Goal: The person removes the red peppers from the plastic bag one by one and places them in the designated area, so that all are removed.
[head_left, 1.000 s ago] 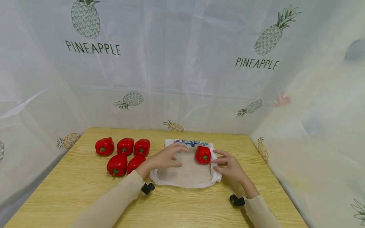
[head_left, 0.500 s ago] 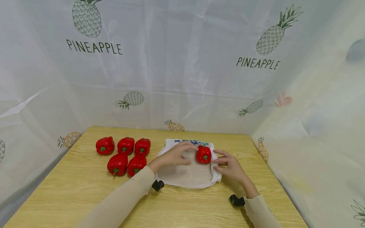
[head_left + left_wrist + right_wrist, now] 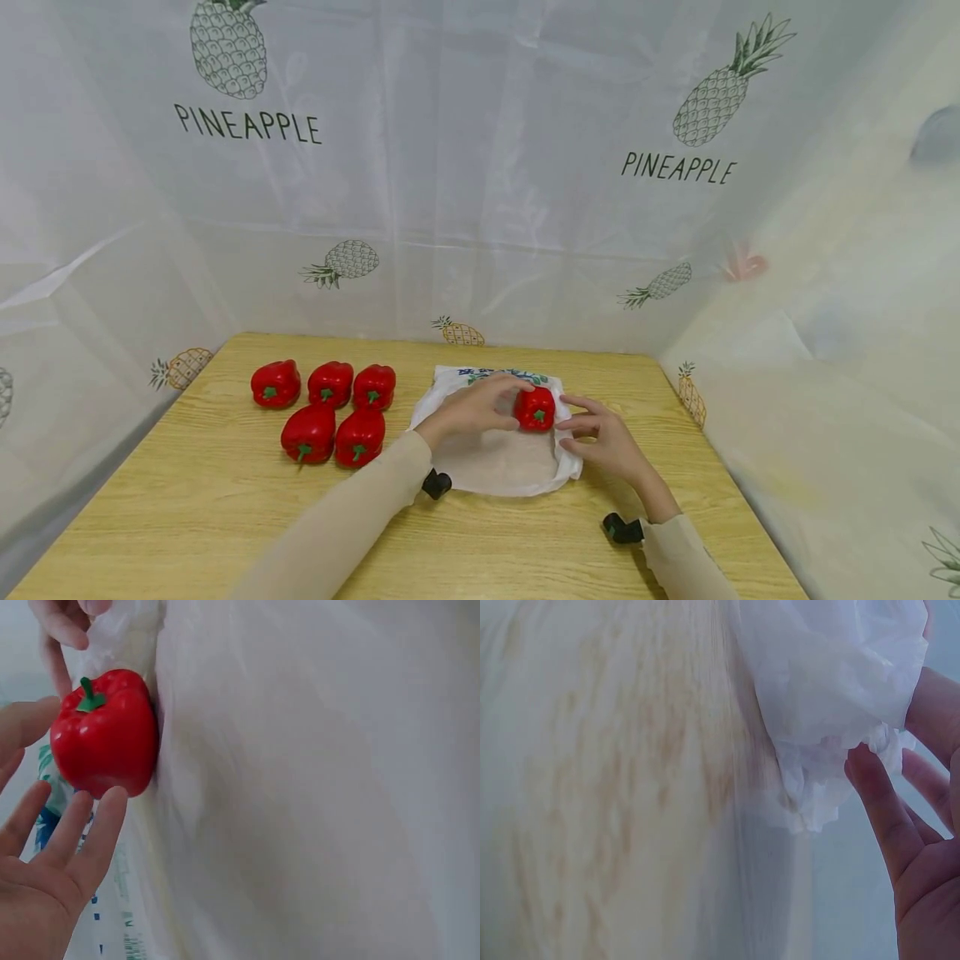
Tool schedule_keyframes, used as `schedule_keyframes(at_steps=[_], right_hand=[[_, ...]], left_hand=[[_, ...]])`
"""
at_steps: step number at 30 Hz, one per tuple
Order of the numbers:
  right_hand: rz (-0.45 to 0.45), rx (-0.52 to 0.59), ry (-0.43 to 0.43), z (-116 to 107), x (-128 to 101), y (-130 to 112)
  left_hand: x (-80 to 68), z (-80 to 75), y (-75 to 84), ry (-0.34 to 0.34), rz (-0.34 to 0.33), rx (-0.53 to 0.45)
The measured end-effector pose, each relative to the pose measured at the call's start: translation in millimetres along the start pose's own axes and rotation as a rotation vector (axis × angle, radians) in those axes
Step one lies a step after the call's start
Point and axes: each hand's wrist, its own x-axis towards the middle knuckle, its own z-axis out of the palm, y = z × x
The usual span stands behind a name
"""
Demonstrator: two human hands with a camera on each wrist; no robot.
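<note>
Overhead, "PINEAPPLE" lettering [image 3: 247, 124] on backdrop [image 3: 480, 208].

Pepper [image 3: 535, 408] glossy, smooth red plastic; bag [image 3: 498, 462] thin, crinkled, translucent white plastic; tabletop [image 3: 517, 542] matt light wood grain.

Five red peppers [image 3: 330, 408] are sitting in a cluster on the wooden table [image 3: 225, 517], well apart to the left of the fingers: three are lining the far row, two the near row, green stems facing forward. A pale curtain [image 3: 480, 167] printed with pineapples and "PINEAPPLE" lettering is hanging beyond the fingers, wrapping both sides.
</note>
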Motion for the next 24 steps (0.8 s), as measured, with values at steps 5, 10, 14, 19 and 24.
schedule_keyframes(at_steps=[5,10,14,19,24], right_hand=[[-0.003,-0.017,0.006,-0.4,-1.1,0.0],[-0.012,-0.038,0.006,-0.8,-0.9,0.2],[-0.005,-0.034,0.001,-1.3,-1.2,-1.8],[0.009,-0.017,-0.006,-1.9,-1.4,-2.8],[0.013,-0.014,-0.005,-1.6,-1.2,-1.9]], left_hand=[[5.9,6.4,-1.2,0.021,-0.014,0.006],[12.4,11.0,0.6,0.03,-0.002,-0.022],[16.4,13.8,2.8,0.033,-0.013,-0.023],[19.2,19.0,2.5,0.034,-0.046,-0.041],[20.6,24.9,-0.8,0.039,-0.075,-0.032]])
